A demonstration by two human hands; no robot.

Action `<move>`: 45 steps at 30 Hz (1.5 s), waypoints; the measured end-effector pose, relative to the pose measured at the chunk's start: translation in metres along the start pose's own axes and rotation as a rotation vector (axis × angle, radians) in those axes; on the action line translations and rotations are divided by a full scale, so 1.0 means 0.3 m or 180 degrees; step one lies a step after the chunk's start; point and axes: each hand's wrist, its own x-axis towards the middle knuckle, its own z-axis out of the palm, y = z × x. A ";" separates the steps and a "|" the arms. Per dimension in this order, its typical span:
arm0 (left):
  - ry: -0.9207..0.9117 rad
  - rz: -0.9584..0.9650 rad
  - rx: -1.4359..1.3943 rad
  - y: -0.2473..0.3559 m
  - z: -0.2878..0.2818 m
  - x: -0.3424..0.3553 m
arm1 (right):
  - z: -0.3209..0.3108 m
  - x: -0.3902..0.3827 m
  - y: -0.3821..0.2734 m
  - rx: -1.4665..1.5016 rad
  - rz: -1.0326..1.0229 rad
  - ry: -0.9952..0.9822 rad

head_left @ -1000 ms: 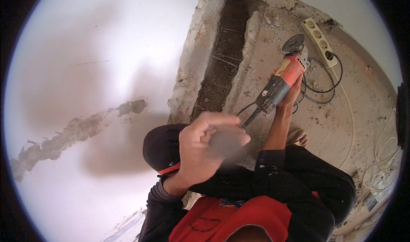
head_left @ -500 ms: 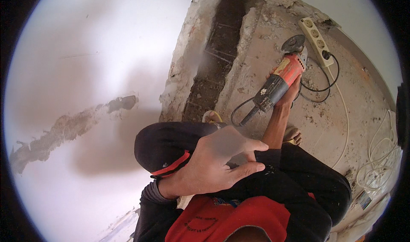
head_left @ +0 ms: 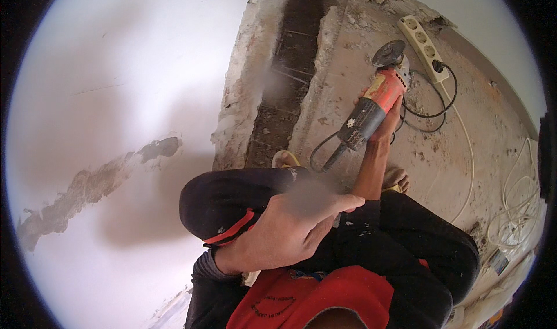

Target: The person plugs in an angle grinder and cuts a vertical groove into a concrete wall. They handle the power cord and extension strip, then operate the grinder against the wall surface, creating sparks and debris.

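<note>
My right hand [head_left: 387, 126] is wrapped around the underside of an angle grinder [head_left: 374, 105] with a worn red and black body. Its dark round disc [head_left: 389, 53] points away from me, and the black cord leaves the tail end. Nearer to me, my left hand [head_left: 293, 227] is over my lap, beside the dark right sleeve [head_left: 362, 216]. Index finger and thumb are brought together at that sleeve. Whether they pinch the cloth or something small cannot be made out. A blurred grey smudge covers part of the knuckles.
A cream power strip [head_left: 422, 42] lies on the dusty floor beyond the grinder, with a black plug in it. Its white cable [head_left: 469, 155] runs to a loose coil at the right. A broken-out trench [head_left: 284, 97] runs along the white wall [head_left: 116, 97]; rubble lies around it.
My left thumb and index finger, apart before, have come together near the right sleeve. The grinder has shifted slightly left in view, along with the whole scene.
</note>
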 end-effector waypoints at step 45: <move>-0.1578 0.0206 0.0761 -0.023 0.013 -0.061 | 0.004 0.000 -0.013 -0.0369 -0.0330 -0.0272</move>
